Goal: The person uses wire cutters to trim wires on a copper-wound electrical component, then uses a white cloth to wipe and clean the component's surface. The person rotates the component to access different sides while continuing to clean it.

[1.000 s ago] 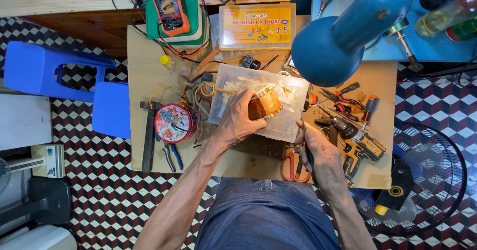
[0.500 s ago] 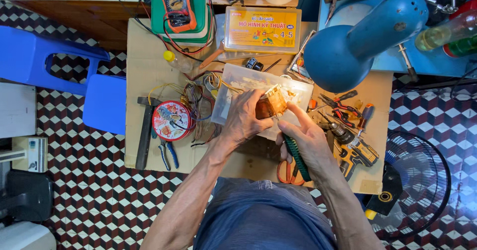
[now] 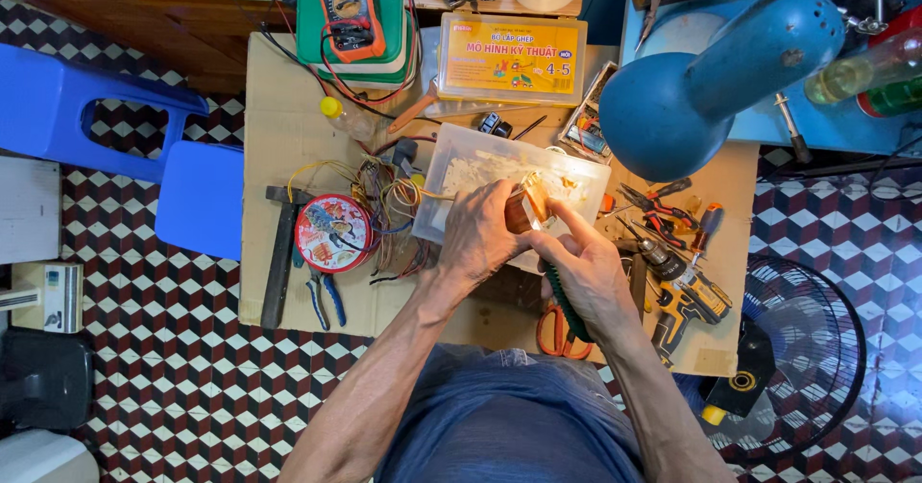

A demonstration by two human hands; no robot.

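At the centre of the frame my left hand (image 3: 477, 238) is wrapped around a small copper-coloured wound coil (image 3: 525, 208), fingers closed on it from the left. My right hand (image 3: 586, 274) meets it from the lower right, index finger stretched up along the coil, the other fingers closed around a green-handled tool (image 3: 567, 301) whose handle runs down toward my wrist. Both hands hang over the near edge of a clear plastic tray (image 3: 461, 161) on the cardboard-covered table (image 3: 279, 137). Left of the tray lie a tangle of coloured wires (image 3: 384, 205), a round red tin (image 3: 333, 232), a hammer (image 3: 279, 253) and blue-handled pliers (image 3: 327, 298). Orange scissors (image 3: 552, 334) sit just below my right hand, a yellow drill (image 3: 693, 301) to its right. Upper centre holds 1 yellow box (image 3: 512, 58) and 1 multimeter (image 3: 346, 3).
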